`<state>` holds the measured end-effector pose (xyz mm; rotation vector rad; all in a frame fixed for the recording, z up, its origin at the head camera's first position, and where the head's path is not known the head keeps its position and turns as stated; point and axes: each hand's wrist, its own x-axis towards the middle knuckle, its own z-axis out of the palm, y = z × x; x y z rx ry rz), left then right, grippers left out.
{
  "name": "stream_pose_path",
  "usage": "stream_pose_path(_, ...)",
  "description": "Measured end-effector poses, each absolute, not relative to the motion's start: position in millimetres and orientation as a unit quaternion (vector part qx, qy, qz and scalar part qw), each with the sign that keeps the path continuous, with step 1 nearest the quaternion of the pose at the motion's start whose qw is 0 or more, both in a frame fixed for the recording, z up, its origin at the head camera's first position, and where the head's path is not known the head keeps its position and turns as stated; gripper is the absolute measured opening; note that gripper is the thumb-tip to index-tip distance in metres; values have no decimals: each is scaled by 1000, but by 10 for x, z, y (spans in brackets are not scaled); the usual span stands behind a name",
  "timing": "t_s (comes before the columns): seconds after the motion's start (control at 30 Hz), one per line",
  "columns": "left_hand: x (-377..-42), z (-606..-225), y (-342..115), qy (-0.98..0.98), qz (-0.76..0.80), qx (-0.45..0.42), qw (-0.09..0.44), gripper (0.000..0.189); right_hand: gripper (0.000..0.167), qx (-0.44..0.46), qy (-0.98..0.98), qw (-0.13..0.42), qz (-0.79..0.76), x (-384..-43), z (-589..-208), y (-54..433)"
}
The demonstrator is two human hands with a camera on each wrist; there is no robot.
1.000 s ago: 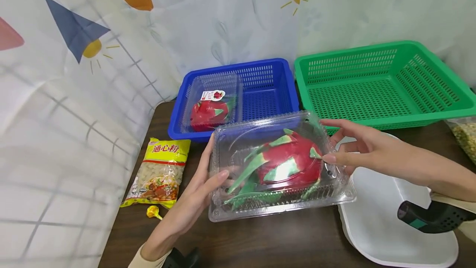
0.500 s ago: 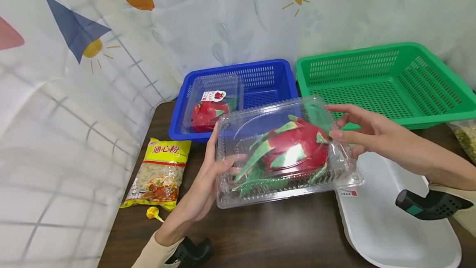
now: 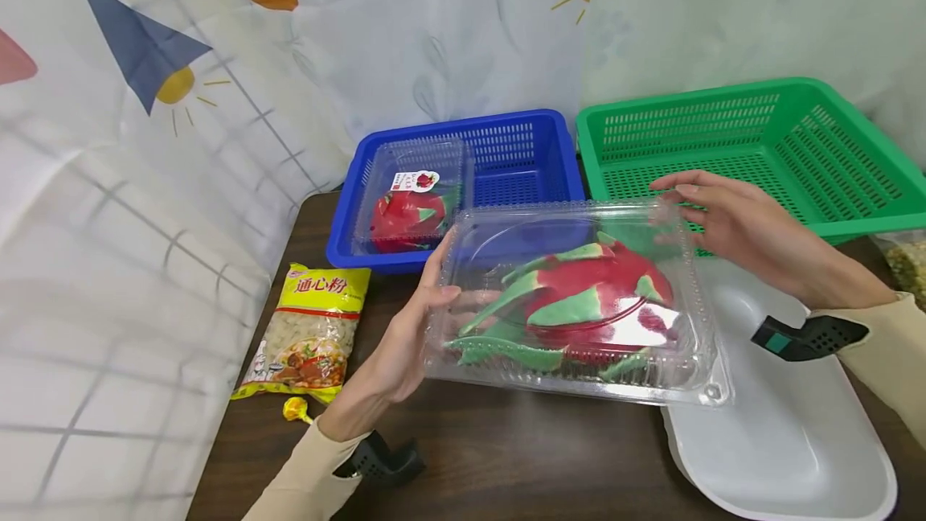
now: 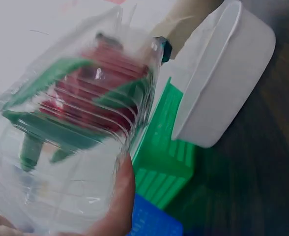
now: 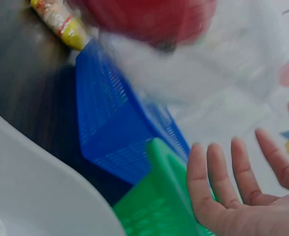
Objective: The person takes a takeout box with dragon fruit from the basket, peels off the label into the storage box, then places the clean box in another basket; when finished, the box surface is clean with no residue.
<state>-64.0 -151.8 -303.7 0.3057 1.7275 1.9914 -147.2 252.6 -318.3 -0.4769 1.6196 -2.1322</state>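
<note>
My left hand grips the left side of a clear plastic clamshell box, tilted above the table. Inside lies a red dragon fruit with green scales. In the left wrist view, the thumb lies along the box's ribbed wall; the remaining fingers are partly hidden. My right hand is by the box's upper right corner. The right wrist view shows that hand with fingers spread and nothing in them, while the red fruit is blurred above.
Behind the box, a blue basket contains another boxed dragon fruit. A green basket stands to its right. A white plastic tub is at the right. On the left are a yellow macaroni bag and a lollipop.
The box has moved right and tilted differently. My right hand has let go of its right side and moved up to the corner; my left hand keeps its grip.
</note>
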Motion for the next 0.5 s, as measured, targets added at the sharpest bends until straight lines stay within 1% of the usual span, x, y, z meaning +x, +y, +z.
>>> stream_pose_path(0.07, -714, -3031, -1512, 632, 723, 134, 247, 75, 40, -187, 589, 219, -755, -1492, -3197, 2534)
stream_pose_path(0.13, -789, -3019, -1502, 632, 716, 154, 253, 75, 44, -200, 601, 241, -735, -1491, -3190, 2538)
stream_pose_path(0.3, -952, -2986, -1483, 630, 701, 184, 279, 76, 51, -262, 606, 322, -678, -1457, -3109, 2497)
stream_pose_path(0.4, -1021, -2979, -1474, 631, 691, 194, 294, 78, 54, -320, 574, 366, -659, -1442, -3070, 2441)
stream_pose_path(0.5, -1073, -2985, -1458, 626, 685, 202, 313, 79, 57, -347, 542, 404, -650, -1417, -3056, 2399)
